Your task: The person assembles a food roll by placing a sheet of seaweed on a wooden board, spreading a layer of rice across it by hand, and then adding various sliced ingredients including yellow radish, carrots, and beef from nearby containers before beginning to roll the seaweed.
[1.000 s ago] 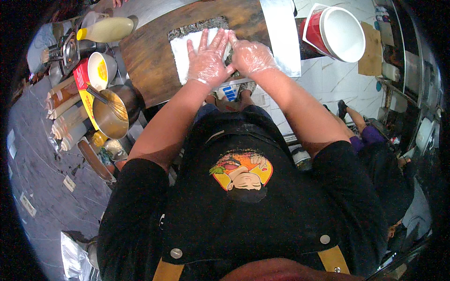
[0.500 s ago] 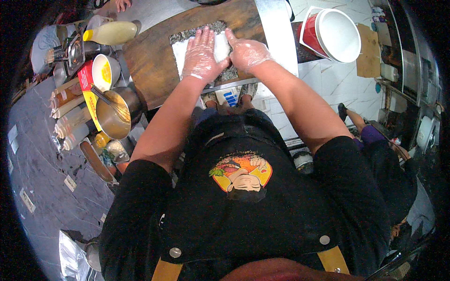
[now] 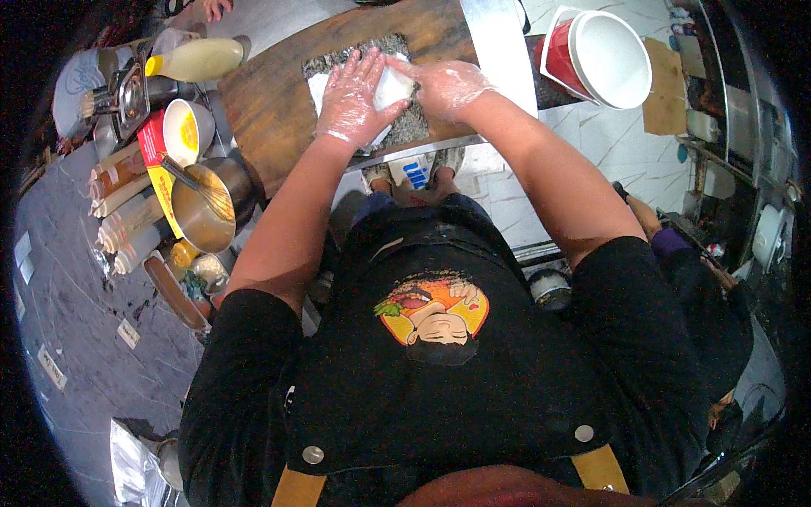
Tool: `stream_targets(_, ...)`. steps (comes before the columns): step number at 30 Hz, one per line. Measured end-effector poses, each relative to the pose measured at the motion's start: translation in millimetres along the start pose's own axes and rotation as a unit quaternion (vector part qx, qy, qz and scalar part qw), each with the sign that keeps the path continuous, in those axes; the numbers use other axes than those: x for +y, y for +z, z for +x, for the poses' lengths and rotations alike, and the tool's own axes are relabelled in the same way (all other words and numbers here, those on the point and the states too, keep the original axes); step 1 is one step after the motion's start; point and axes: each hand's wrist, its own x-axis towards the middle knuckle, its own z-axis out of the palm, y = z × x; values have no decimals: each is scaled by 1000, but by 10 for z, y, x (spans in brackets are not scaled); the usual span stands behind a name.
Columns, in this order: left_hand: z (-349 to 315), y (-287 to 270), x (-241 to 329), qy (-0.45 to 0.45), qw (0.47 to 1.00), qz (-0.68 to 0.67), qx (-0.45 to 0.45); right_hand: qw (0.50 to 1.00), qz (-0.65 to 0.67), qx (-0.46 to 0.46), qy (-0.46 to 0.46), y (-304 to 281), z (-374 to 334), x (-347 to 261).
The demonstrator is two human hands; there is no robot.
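Note:
A square dark speckled sheet point(image 3: 407, 127), which looks like nori, lies on a wooden board point(image 3: 266, 110). White rice point(image 3: 394, 88) is spread over its middle, and the dark margin shows at the far and near right edges. My left hand point(image 3: 350, 101), in a thin clear glove, rests flat on the left part of the rice with its fingers stretched out. On the right side sits my right hand point(image 3: 449, 88), gloved too. Its index finger reaches left across the rice toward my left fingertips, while the other fingers curl at the sheet's right edge, partly hidden.
To the left stand a squeeze bottle with a yellow cap point(image 3: 196, 60), a white bowl with yellow contents point(image 3: 187, 128) and a metal pot point(image 3: 221, 228) holding a whisk point(image 3: 203, 188). A red and white bucket point(image 3: 608, 61) is at the right. Another person's hand point(image 3: 217, 8) shows far left.
My right index finger has swung left over the rice, closer to my left fingertips. My left hand has slid slightly left, still flat on the rice.

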Motion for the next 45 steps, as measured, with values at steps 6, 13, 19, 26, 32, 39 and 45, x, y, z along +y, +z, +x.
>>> stream_targets(6, 44, -28, -45, 15, 1000, -9, 11, 998, -4, 2, 69, 55, 15, -15)
stream_targets(13, 112, -73, -80, 19, 1000, -17, 3, 998, -19, 25, 51, 87, -9, -74)
stream_targets(19, 136, -52, -132, 29, 999, -42, 19, 999, -9, 17, 32, 59, 17, -87)
stream_targets(26, 131, -84, -142, 36, 998, -54, 15, 997, 35, 1, 73, -21, 19, -82)
stream_targets(32, 308, -147, -274, 94, 995, 10, -22, 997, 24, 12, 78, 90, -179, 41)
stream_targets(39, 431, -166, -375, 136, 986, 84, -51, 994, 12, 30, 104, 197, -145, -99)
stream_targets(45, 443, -210, -373, 148, 983, 85, -61, 997, 10, 23, 79, 148, -234, -234)
